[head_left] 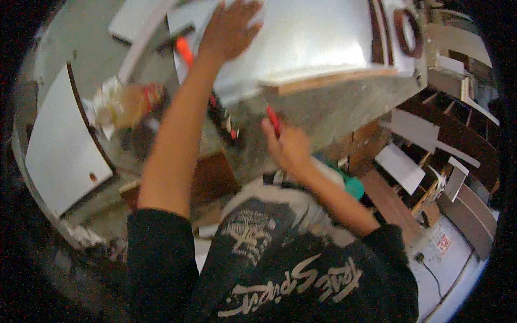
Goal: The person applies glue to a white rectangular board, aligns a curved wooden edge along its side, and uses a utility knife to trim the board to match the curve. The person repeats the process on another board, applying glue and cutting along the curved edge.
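My left hand [231, 32] lies flat with its fingers spread on a glossy white sheet [307, 37]. A strip of bare wood [334, 79] runs along the sheet's near edge. Just short of that edge, my right hand [291, 148] is closed round a slim red tool [274, 121], which looks like a utility knife. Its thin tip points away from me and stands apart from the sheet. Partly hidden behind my left forearm is a tool with an orange handle [184, 51]. A dark tool [222, 119] lies nearer, its kind blurred.
At the left, a clear plastic container [116, 107] stands near a white panel [67, 145] with a dark edge. A brown ring, perhaps a tape roll [407, 33], lies at the far right. Board offcuts [401, 167] are heaped at the right, below the worktop [355, 105].
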### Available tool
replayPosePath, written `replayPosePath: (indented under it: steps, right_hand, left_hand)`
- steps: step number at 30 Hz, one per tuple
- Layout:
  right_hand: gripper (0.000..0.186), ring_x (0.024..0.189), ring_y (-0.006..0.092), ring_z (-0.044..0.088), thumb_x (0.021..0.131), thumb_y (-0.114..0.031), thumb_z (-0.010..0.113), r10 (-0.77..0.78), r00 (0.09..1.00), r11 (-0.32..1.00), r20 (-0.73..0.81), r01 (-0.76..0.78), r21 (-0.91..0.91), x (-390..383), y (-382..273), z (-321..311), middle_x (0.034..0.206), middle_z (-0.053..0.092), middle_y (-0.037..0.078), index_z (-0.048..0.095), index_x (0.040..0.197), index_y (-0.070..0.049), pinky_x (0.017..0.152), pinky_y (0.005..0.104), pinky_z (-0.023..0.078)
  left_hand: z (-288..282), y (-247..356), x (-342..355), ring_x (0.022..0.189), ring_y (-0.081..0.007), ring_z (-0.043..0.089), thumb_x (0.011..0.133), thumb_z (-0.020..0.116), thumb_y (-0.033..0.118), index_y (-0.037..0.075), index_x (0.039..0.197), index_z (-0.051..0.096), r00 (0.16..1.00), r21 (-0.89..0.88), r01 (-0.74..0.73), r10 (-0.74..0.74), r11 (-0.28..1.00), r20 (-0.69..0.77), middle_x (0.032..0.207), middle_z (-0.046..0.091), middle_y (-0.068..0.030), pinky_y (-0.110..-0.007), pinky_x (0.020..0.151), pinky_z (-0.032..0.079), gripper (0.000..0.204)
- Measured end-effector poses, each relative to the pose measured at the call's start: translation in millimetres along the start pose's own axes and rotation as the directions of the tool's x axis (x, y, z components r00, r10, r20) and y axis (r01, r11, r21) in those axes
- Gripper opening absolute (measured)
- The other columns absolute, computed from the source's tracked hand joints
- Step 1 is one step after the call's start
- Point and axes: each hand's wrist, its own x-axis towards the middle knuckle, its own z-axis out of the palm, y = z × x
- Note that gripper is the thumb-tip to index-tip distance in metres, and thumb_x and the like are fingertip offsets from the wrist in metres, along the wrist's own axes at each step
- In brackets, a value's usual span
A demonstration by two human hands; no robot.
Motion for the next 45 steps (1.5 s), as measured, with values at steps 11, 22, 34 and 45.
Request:
replayPosePath:
  steps: [11,22,34,45]
  right_hand:
    - [0.066,0.110,0.0532,0.061,0.108,-0.055,0.028,0.109,0.982,0.837,0.156,-0.175,0.519,-41,-26,8,0.117,0.065,0.032,0.055,0.130,0.000,0.097,0.0590,0.045]
    - [0.046,0.068,0.0315,0.057,0.110,-0.042,0.037,0.088,0.996,0.829,0.000,-0.073,0.555,-27,-14,12,0.072,0.058,0.016,0.055,0.098,-0.002,0.064,0.0452,0.040]
    - [0.049,0.068,0.0200,0.046,0.110,-0.047,0.035,-0.040,0.998,0.839,-0.043,0.057,0.541,-34,-6,-9,0.071,0.045,0.007,0.049,0.089,-0.004,0.064,0.0393,0.037]
    - [0.048,0.068,0.0169,0.042,0.108,-0.046,0.039,0.037,0.999,0.843,0.016,-0.040,0.537,-22,-7,-12,0.072,0.043,0.004,0.048,0.086,-0.004,0.063,0.0368,0.036]
  left_hand:
    - [-44,22,-27,0.152,-0.0306,0.033,0.103,0.050,0.031,0.010,0.162,0.028,0.938,-0.249,0.243,-0.162,0.937,0.305,0.164,0.036,-0.0143,-0.054,0.126,0.018,0.066]
    - [-54,26,-10,0.142,-0.0305,0.047,0.106,0.047,0.040,0.011,0.157,0.037,0.996,-0.256,0.065,-0.077,0.964,-0.037,0.146,0.056,-0.0203,-0.049,0.122,0.027,0.060]
    - [-63,30,-8,0.142,-0.0373,0.045,0.105,0.046,0.030,0.004,0.157,0.035,0.988,-0.308,0.145,-0.121,0.940,0.097,0.146,0.053,-0.0252,-0.049,0.123,0.028,0.059]
    - [-65,34,-9,0.145,-0.0386,0.041,0.104,0.048,0.039,0.006,0.161,0.027,0.986,-0.228,0.144,-0.120,0.963,0.113,0.152,0.047,-0.0267,-0.048,0.125,0.024,0.069]
